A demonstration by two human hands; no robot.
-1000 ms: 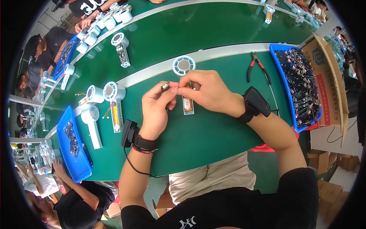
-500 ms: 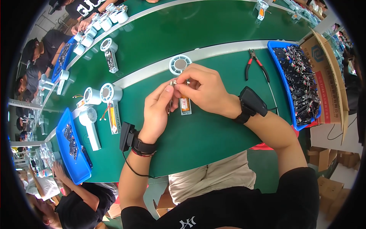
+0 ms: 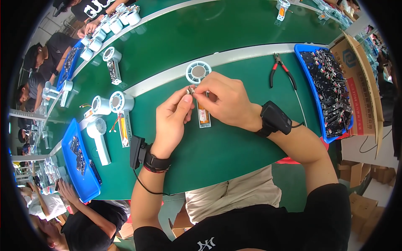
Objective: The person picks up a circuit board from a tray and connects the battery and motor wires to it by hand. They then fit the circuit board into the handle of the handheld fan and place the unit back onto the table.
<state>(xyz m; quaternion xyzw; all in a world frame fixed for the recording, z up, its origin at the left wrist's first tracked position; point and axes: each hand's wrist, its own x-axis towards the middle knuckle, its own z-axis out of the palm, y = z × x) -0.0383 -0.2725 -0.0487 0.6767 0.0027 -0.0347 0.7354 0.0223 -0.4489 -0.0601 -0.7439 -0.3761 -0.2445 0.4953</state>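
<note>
Both of my hands meet over the middle of the green table [image 3: 234,154]. My left hand [image 3: 171,121] is closed, pinching a small circuit board [image 3: 189,90] between thumb and forefinger. The fingertips of my right hand [image 3: 226,97] pinch at the same spot, on what looks like a small pale connector [image 3: 193,89]; the fingers partly hide it. Just beyond and below them lies a handheld fan [image 3: 198,72] with a round, light-blue-rimmed head. Its opened handle [image 3: 204,118] shows an orange battery.
Red-handled pliers [image 3: 282,72] lie right, before a blue tray [image 3: 322,94] heaped with circuit boards and a cardboard box [image 3: 356,88]. More fans [image 3: 121,101] and a blue tray [image 3: 83,184] with a few boards stand left. Beyond the pale rail [image 3: 251,51], a green conveyor belt [image 3: 234,25] carries fans. Co-workers sit left.
The fans on the far belt have shifted left. My hands have moved only slightly; the board's long edge no longer shows below my left fingers, and more of the fan's handle is visible.
</note>
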